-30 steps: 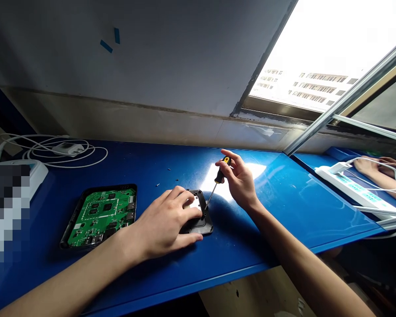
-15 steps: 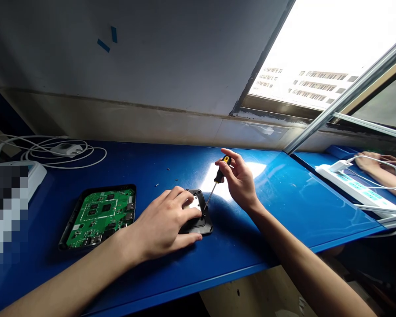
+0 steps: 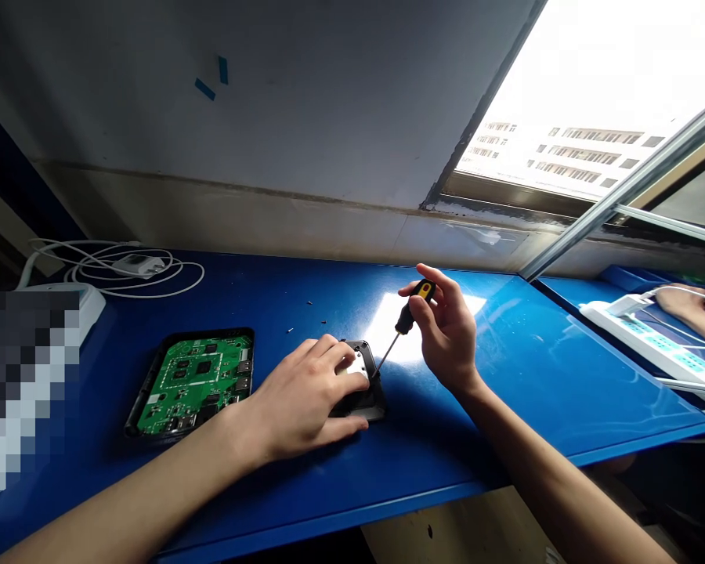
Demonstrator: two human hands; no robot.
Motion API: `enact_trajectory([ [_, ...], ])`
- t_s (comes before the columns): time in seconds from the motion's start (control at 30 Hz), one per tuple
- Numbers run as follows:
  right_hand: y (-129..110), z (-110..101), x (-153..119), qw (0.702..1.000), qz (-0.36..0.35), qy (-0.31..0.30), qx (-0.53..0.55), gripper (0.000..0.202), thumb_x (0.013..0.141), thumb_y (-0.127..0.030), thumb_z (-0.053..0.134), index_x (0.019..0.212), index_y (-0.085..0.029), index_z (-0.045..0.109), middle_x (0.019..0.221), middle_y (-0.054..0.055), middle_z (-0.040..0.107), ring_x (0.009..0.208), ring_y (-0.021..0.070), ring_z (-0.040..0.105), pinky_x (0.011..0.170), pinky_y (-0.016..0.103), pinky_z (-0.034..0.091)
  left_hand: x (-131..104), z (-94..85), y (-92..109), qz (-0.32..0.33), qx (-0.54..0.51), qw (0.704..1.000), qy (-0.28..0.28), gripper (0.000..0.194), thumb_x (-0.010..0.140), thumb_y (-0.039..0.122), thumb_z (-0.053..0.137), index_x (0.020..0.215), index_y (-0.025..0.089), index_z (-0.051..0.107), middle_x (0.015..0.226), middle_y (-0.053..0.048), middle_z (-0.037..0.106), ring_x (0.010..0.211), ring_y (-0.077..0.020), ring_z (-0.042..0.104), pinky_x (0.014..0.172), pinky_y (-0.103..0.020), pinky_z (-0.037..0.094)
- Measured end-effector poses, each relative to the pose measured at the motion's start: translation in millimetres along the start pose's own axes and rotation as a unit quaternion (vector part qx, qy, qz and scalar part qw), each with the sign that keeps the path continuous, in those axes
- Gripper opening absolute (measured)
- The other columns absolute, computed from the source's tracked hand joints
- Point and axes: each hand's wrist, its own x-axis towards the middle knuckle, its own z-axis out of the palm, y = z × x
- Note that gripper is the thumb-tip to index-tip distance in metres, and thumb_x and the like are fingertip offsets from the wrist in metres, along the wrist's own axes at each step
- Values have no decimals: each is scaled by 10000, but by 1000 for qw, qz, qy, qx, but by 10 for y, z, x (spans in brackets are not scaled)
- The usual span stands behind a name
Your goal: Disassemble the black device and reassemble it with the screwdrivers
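Observation:
My right hand (image 3: 450,333) grips a screwdriver (image 3: 421,296) with a black and yellow handle, its thin shaft slanting down to the left. The tip meets the right side of a black plastic cover (image 3: 377,407) with a pale label on its inner face. Across that cover lies my left hand (image 3: 305,395), holding it against the table with bent fingers on top and the thumb by the near edge. The cover's left part is hidden under this hand. Left of my hands, a green circuit board (image 3: 182,376) sits in a black casing (image 3: 146,384).
Several small screws (image 3: 290,330) lie on the blue table (image 3: 258,501) behind my left hand. A white cable with an adapter (image 3: 144,266) is coiled at the back left. Past the metal frame at right are a power strip (image 3: 652,345) and another person's hand (image 3: 681,301).
The view has turned slightly left, so everything sits further right. My right hand tips the screwdriver handle further right, with the tip still at the cover. My left hand stays on the cover.

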Motion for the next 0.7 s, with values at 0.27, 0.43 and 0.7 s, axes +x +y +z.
enact_trajectory([
  [0.27,-22,-2,-34,992,-123,-17,25,391,1033,-272,644,1414,-357,618,1024,19,710,653,131,654,537,291,635,-11,14,-12,0,-3,1000,-4,341,930,471,812,1144,219,728,1229,-107,673,1155,-322,608,957,-476,531],
  [0.43,-64,-12,-31,986,-150,-48,47,440,1054,-222,597,1466,-374,591,1080,35,710,690,137,675,551,291,641,-4,17,-13,-4,-12,1000,-4,350,915,470,828,1135,220,722,1219,-103,670,1146,-314,604,964,-470,516],
  [0.7,-185,-22,-126,969,-204,-131,52,582,1065,-132,520,1592,-369,452,1287,70,719,798,155,714,667,339,664,10,1,4,-19,-23,1000,-3,382,874,459,870,1105,207,702,1222,-89,673,1123,-308,601,951,-452,502],
])
